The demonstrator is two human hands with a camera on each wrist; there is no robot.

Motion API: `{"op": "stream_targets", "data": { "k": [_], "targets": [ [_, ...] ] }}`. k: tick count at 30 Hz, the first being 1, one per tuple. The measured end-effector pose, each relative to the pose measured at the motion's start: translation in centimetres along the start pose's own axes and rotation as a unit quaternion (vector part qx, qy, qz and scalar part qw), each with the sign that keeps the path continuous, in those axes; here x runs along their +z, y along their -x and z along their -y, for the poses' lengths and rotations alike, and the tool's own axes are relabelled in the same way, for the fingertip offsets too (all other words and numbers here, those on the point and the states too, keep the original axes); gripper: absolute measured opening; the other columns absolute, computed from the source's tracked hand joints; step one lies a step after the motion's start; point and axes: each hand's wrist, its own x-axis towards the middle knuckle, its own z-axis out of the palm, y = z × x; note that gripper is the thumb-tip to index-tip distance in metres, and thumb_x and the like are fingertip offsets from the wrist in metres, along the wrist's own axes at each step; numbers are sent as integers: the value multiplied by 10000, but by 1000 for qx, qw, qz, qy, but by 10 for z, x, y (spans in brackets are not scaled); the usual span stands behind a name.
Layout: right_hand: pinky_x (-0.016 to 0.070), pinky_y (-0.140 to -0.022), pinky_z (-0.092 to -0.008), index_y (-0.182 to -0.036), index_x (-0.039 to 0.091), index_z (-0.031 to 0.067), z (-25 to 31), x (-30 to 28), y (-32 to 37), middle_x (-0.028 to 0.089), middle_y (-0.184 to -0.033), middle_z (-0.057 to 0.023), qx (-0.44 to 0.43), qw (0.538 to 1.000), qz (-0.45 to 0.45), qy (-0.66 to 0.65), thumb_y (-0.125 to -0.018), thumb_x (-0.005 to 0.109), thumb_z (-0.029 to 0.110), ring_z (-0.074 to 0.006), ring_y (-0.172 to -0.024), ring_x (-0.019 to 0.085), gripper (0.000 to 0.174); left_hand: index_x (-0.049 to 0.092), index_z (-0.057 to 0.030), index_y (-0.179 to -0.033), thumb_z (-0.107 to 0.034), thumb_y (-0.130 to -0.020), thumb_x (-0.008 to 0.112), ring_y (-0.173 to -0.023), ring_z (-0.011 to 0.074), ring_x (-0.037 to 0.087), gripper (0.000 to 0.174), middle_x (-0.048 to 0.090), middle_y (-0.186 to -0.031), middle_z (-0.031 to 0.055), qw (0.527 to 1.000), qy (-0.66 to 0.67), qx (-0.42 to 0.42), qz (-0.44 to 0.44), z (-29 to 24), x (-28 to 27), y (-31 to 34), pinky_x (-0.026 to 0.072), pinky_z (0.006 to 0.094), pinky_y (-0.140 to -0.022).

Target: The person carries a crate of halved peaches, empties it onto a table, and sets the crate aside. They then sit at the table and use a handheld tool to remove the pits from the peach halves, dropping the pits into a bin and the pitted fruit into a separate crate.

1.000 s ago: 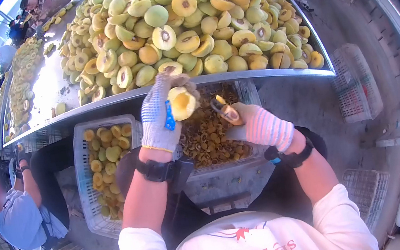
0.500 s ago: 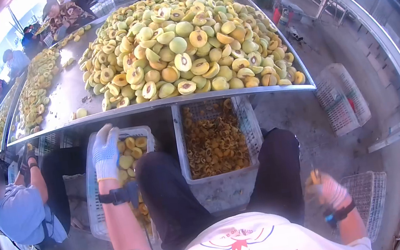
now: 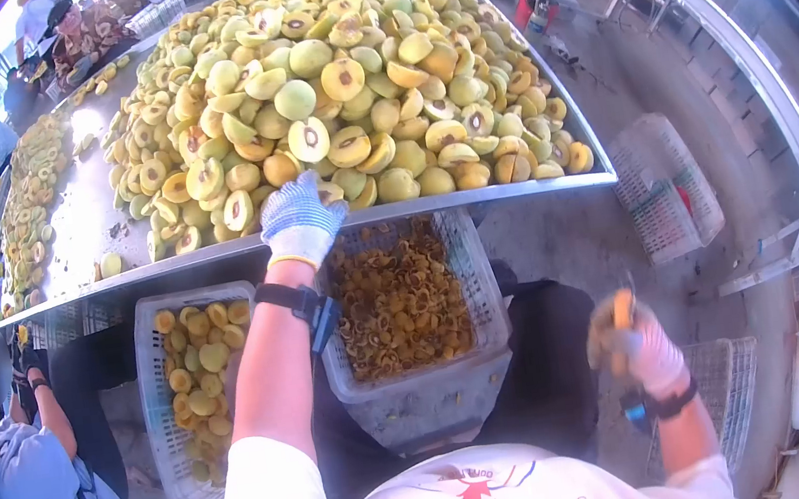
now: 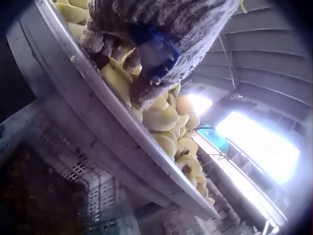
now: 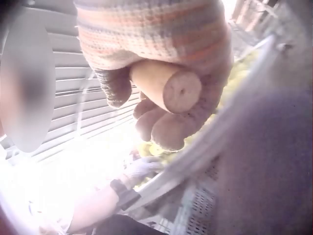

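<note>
My gloved left hand [image 3: 303, 220] is at the front edge of a heap of yellow-green peach halves [image 3: 380, 101]. In the left wrist view its fingers curl round a peach half [image 4: 116, 81] just above the metal rim; blue tape [image 4: 159, 54] wraps the thumb. Off to the right of my body, my gloved right hand [image 3: 639, 344] grips a pitting knife by its wooden handle [image 3: 622, 309]. The round butt of that handle [image 5: 182, 92] shows between thumb and fingers in the right wrist view. The knife's working end is blurred in the head view and hidden in the right wrist view.
The metal table's front rim [image 3: 414, 207] runs across in front of me. Below it stand a crate of brown scraps [image 3: 495, 323] and, to its left, a crate of pitted halves [image 3: 170, 461]. Another person [image 3: 35, 469] sits at the left. White crates [image 3: 664, 184] stand at the right.
The left hand held a pitted half, then was over the left crate without it, and now is at the heap. The right hand swung down and out to the right, still gripping the knife.
</note>
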Motion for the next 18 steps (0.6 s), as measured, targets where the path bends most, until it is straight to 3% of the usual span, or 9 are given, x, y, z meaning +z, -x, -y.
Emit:
{"op": "stream_targets", "data": {
  "k": [3,4,7,9,11,14,15,17,18],
  "targets": [
    [489,-626,-285,-1036,539,28,38,54,-65,598,-772,-53,-98,993,60,13,-843,701,141,-155,-693,601,276,520,-54,-1311,-352,-741,767,-1119,363,597,689,619,-1205,199,996,53,64,-42,14,3,6,484,429,-957],
    [512,-700,-322,-1077,557,22,26,67,-97,646,-815,-66,-198,971,45,127,-844,733,228,-193,-772,644,357,519,-46,-1308,-323,-727,781,-1116,363,599,694,619,-1204,195,992,70,92,-54,18,1,10,486,422,-957],
    [521,-775,-405,-1138,574,44,42,129,-148,697,-962,-149,-271,930,-14,246,-832,753,306,-293,-865,682,441,471,-23,-1358,-186,-668,828,-1134,325,592,794,594,-1240,179,969,163,181,-32,4,-29,44,469,396,-989],
    [532,-756,-368,-1149,571,41,36,159,-164,692,-905,-89,-190,967,30,169,-851,741,278,-236,-829,675,417,445,-25,-1388,-161,-649,848,-1152,295,582,852,587,-1251,160,946,203,249,-32,-3,-37,65,451,386,-1015],
    [535,-741,-345,-1150,570,41,34,179,-165,683,-887,-54,-26,989,140,-39,-864,731,257,-204,-821,669,392,450,-15,-1388,-192,-754,782,-1115,256,580,738,581,-1243,128,880,417,227,2,-7,-29,78,467,373,-965],
    [534,-686,-321,-1153,567,48,30,191,-165,659,-888,-6,9,961,188,-205,-881,713,229,-161,-782,654,358,465,-13,-1378,-217,-872,683,-1089,210,564,588,570,-1238,93,714,692,102,42,-22,-10,89,465,345,-941],
    [533,-672,-336,-1150,566,47,27,194,-167,665,-880,-24,-25,967,174,-182,-876,715,226,-183,-760,658,360,472,-16,-1373,-222,-905,650,-1086,196,557,542,566,-1237,84,639,766,44,54,-27,-1,88,460,335,-942],
    [531,-645,-365,-1144,565,44,14,201,-173,677,-866,-59,-90,975,149,-139,-866,720,220,-226,-715,666,364,530,-11,-1283,-293,-970,556,-1062,210,572,422,593,-1178,106,577,816,-2,8,-23,30,77,468,338,-934],
    [523,-634,-418,-1122,557,40,10,203,-185,677,-842,-145,-296,949,45,98,-851,733,254,-349,-711,670,387,543,-6,-1251,-326,-983,532,-1046,235,588,418,610,-1141,122,549,835,-16,1,-23,34,71,477,357,-929]
  ]
}}
